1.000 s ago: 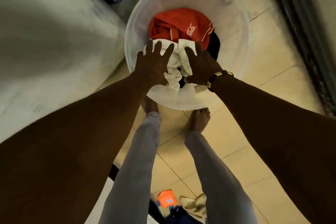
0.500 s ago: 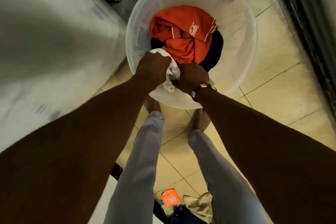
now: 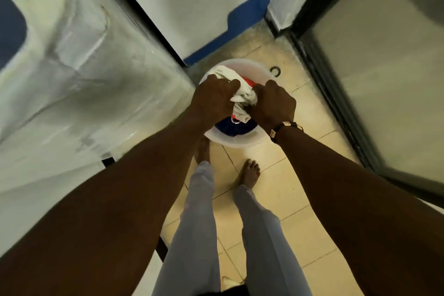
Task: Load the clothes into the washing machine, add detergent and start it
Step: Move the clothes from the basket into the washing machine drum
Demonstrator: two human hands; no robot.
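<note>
A white plastic basin [image 3: 242, 140] stands on the tiled floor in front of my bare feet. A bunched white cloth [image 3: 242, 97] is held above it, gripped by my left hand [image 3: 212, 98] on one side and my right hand [image 3: 274, 102] on the other. Under the cloth, red and dark blue garments [image 3: 234, 128] lie in the basin, mostly hidden by my hands. The white washing machine [image 3: 72, 74] fills the left of the view, wrapped in clear film.
A frosted glass door with a dark frame [image 3: 336, 94] runs along the right. A white wall with a blue base strip [image 3: 247, 21] closes the far end. A small dark ring [image 3: 275, 71] lies on the floor behind the basin. Cloth [image 3: 230, 282] lies by my legs.
Both hands closed on the white cloth and lifted it up out of the basin. My head rose, so the basin looks smaller and farther away, and the machine's top came into view.
</note>
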